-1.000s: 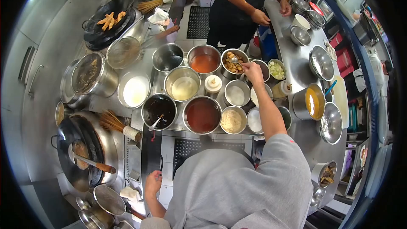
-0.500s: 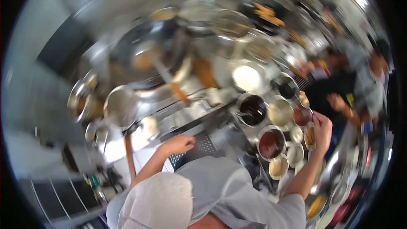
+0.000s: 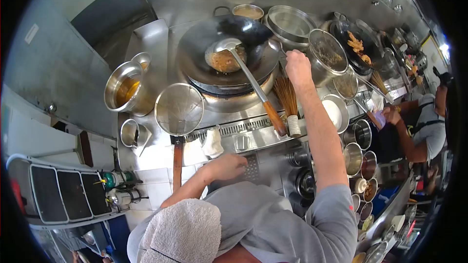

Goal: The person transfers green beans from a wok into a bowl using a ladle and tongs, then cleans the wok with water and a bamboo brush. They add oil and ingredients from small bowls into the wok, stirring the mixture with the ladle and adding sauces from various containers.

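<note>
My right hand (image 3: 298, 65) is closed on a small metal spoon (image 3: 275, 45), its bowl over the right rim of the large black wok (image 3: 195, 51). In the wok lies a brown sauce or broth with bits in it (image 3: 222, 62). A ladle (image 3: 253, 83) rests there, its wooden handle leaning out over the front rim. Just below my right hand stands a bamboo wok brush (image 3: 285, 95). My left hand (image 3: 226, 167) hangs low before my body, fingers loosely stretched, holding nothing; a crumpled white cloth (image 3: 212, 142) lies beyond it.
A round strainer (image 3: 179, 108) and a pot of amber liquid (image 3: 124, 90) stand left. Right are another strainer (image 3: 329, 51), a second wok with fried pieces (image 3: 356, 44) and several seasoning pots (image 3: 353, 158). A co-worker (image 3: 424, 122) stands at far right.
My right hand has moved from the seasoning pots up and left to the wok's right rim, with the spoon now showing. The view has turned. My left hand stays low.
</note>
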Demonstrator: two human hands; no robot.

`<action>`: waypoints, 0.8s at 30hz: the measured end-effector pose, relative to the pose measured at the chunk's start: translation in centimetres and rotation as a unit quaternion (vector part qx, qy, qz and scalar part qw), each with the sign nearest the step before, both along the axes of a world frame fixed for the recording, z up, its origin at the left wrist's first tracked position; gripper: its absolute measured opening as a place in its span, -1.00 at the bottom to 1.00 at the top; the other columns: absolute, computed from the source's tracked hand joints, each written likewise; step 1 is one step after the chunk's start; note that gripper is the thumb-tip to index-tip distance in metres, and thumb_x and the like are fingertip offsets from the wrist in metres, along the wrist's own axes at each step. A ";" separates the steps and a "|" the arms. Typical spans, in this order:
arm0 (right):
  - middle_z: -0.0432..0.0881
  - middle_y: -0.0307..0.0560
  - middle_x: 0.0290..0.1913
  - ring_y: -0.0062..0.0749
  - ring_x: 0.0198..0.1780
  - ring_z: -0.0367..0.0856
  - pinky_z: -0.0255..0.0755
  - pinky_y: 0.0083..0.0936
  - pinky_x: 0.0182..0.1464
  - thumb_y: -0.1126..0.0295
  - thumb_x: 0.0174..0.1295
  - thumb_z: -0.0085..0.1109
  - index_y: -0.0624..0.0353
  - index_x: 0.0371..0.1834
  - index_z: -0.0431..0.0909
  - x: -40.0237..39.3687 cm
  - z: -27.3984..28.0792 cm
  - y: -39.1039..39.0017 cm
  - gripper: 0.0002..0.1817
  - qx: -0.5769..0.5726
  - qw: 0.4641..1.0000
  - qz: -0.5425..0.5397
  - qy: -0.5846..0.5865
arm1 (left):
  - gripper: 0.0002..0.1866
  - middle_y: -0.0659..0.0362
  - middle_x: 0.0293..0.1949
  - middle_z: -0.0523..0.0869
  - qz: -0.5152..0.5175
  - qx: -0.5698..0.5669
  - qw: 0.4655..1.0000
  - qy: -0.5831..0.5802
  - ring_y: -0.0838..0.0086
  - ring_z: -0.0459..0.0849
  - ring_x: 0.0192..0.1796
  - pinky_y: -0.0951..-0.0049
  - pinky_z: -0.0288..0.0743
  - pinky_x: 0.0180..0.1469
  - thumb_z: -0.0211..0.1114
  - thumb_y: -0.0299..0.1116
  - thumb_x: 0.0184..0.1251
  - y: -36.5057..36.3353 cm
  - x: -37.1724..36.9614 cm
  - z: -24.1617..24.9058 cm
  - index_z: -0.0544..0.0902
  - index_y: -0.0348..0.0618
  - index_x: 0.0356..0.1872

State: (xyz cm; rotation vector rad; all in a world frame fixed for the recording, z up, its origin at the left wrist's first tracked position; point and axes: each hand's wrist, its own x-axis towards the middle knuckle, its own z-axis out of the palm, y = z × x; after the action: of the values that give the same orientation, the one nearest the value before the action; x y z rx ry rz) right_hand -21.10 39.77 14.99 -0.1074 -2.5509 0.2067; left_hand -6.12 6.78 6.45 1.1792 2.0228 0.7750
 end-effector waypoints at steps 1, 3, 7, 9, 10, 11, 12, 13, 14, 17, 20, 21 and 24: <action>0.69 0.22 -0.26 0.14 -0.19 0.69 0.54 -0.08 -0.10 0.53 0.12 0.18 0.29 -0.32 0.67 0.4 -0.1 0.1 -0.89 -0.064 0.998 -0.010 0.014 | -0.68 -0.10 0.00 0.68 0.004 -0.010 1.000 -0.007 0.00 0.65 0.01 0.18 0.52 0.10 0.24 -0.33 0.34 -0.2 -0.1 0.2 0.62 -0.26 0.04; 0.69 0.25 -0.24 0.17 -0.19 0.68 0.54 -0.10 -0.11 0.50 0.15 0.22 0.30 -0.24 0.70 2.1 -0.1 1.3 -0.84 -0.190 0.980 -0.041 0.046 | -0.69 -0.09 0.02 0.67 0.002 -0.031 0.999 -0.020 0.00 0.64 0.04 0.19 0.51 0.13 0.24 -0.34 0.33 -0.3 -0.3 0.6 0.63 -0.26 0.03; 0.71 -0.11 -0.42 -0.47 -0.42 0.62 0.46 -0.50 -0.33 0.41 0.23 0.30 0.33 -0.12 0.70 12.6 -1.3 7.5 -0.77 -0.463 0.880 -0.072 0.079 | -0.67 -0.08 0.05 0.66 -0.014 -0.060 0.997 0.044 0.01 0.60 0.10 0.20 0.47 0.17 0.27 -0.34 0.27 0.0 -1.1 -0.6 0.63 -0.26 0.02; 0.59 -0.31 -0.48 -0.71 -0.46 0.43 0.29 -0.66 -0.42 0.39 0.27 0.28 0.30 -0.10 0.70 22.3 -1.4 9.7 -0.77 -0.539 0.819 -0.124 0.152 | -0.66 -0.10 0.03 0.66 0.009 -0.021 0.997 0.078 0.00 0.60 0.11 0.20 0.46 0.18 0.30 -0.33 0.23 -0.8 -1.3 -2.5 0.63 -0.25 0.00; 0.60 -0.31 -0.47 -0.70 -0.46 0.44 0.31 -0.65 -0.41 0.38 0.27 0.28 0.31 -0.09 0.70 28.2 -1.9 11.2 -0.76 -0.541 0.799 -0.174 0.196 | -0.66 -0.11 0.01 0.67 0.013 -0.026 0.996 0.087 0.00 0.60 0.11 0.19 0.46 0.18 0.31 -0.34 0.21 -0.8 -1.6 -3.2 0.64 -0.25 0.00; 0.61 -0.31 -0.46 -0.69 -0.45 0.44 0.33 -0.64 -0.39 0.37 0.27 0.28 0.31 -0.08 0.69 33.6 -2.6 12.1 -0.75 -0.541 0.779 -0.216 0.233 | -0.67 -0.14 -0.01 0.67 0.016 -0.038 0.997 0.072 -0.04 0.59 0.09 0.14 0.44 0.19 0.30 -0.39 0.22 0.0 -1.3 -1.2 0.63 -0.31 -0.01; 0.65 -0.29 -0.43 -0.68 -0.41 0.50 0.38 -0.63 -0.36 0.35 0.27 0.27 0.31 -0.07 0.69 39.5 -3.8 13.8 -0.73 -0.449 0.809 -0.302 0.230 | -0.68 -0.16 -0.03 0.67 0.022 -0.044 0.993 0.106 -0.06 0.60 0.06 0.13 0.44 0.17 0.30 -0.42 0.21 0.2 -1.2 -0.9 0.63 -0.34 -0.03; 0.69 -0.25 -0.41 -0.66 -0.39 0.56 0.43 -0.61 -0.31 0.34 0.26 0.26 0.31 -0.09 0.70 44.2 -2.2 13.1 -0.72 -0.428 0.796 -0.355 0.237 | -0.68 -0.19 -0.05 0.67 0.025 -0.047 0.989 0.138 -0.09 0.60 0.05 0.11 0.45 0.16 0.31 -0.42 0.20 0.3 -1.1 -1.5 0.63 -0.37 -0.04; 0.73 -0.15 -0.41 -0.62 -0.39 0.61 0.47 -0.59 -0.28 0.33 0.24 0.29 0.28 -0.11 0.72 49.8 -4.1 15.8 -0.73 -0.322 0.807 -0.463 0.174 | -0.68 -0.18 -0.05 0.67 0.037 -0.071 0.987 0.138 -0.09 0.60 0.06 0.09 0.44 0.15 0.31 -0.42 0.20 0.9 -1.0 -1.3 0.63 -0.35 -0.04; 0.72 0.17 -0.26 0.05 -0.16 0.72 0.58 -0.20 -0.08 0.32 0.13 0.24 0.17 -0.24 0.76 61.1 -9.9 19.6 -0.78 -0.147 0.751 -0.641 0.045 | -0.68 -0.16 -0.04 0.66 0.025 -0.097 0.982 0.159 -0.09 0.59 0.07 0.09 0.45 0.13 0.32 -0.43 0.19 3.1 0.8 -0.2 0.62 -0.31 -0.03; 0.72 0.19 -0.27 0.07 -0.15 0.71 0.58 -0.16 -0.03 0.33 0.11 0.20 0.12 -0.27 0.76 64.5 -12.1 22.5 -0.79 -0.184 0.755 -0.626 -0.060 | -0.66 -0.12 -0.02 0.66 -0.030 -0.078 0.984 0.159 -0.08 0.59 0.08 0.12 0.46 0.14 0.35 -0.42 0.18 5.8 4.0 1.3 0.61 -0.30 -0.02; 0.71 0.19 -0.27 0.07 -0.15 0.71 0.57 -0.14 -0.01 0.35 0.09 0.20 0.09 -0.27 0.77 64.5 -12.9 23.5 -0.79 -0.184 0.768 -0.609 -0.069 | -0.65 -0.11 0.00 0.66 -0.039 -0.079 0.987 0.135 -0.06 0.58 0.09 0.14 0.45 0.16 0.36 -0.40 0.17 6.3 5.2 1.6 0.62 -0.29 -0.02; 0.68 0.20 -0.04 0.05 -0.06 0.68 0.55 -0.15 0.05 0.54 0.04 0.13 0.10 -0.19 0.77 61.8 -9.9 22.8 -0.71 -0.124 0.794 -0.593 -0.049 | -0.60 -0.14 0.19 0.56 -0.040 -0.113 0.991 0.060 -0.05 0.49 0.25 0.16 0.37 0.30 0.43 -0.35 0.11 6.8 7.1 2.7 0.65 -0.23 -0.01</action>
State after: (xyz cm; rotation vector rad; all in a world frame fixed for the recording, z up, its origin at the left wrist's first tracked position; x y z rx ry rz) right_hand 40.72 62.60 5.11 -1.7599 -2.0413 0.0239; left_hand 0.99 13.56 9.12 1.1905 2.0831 0.4303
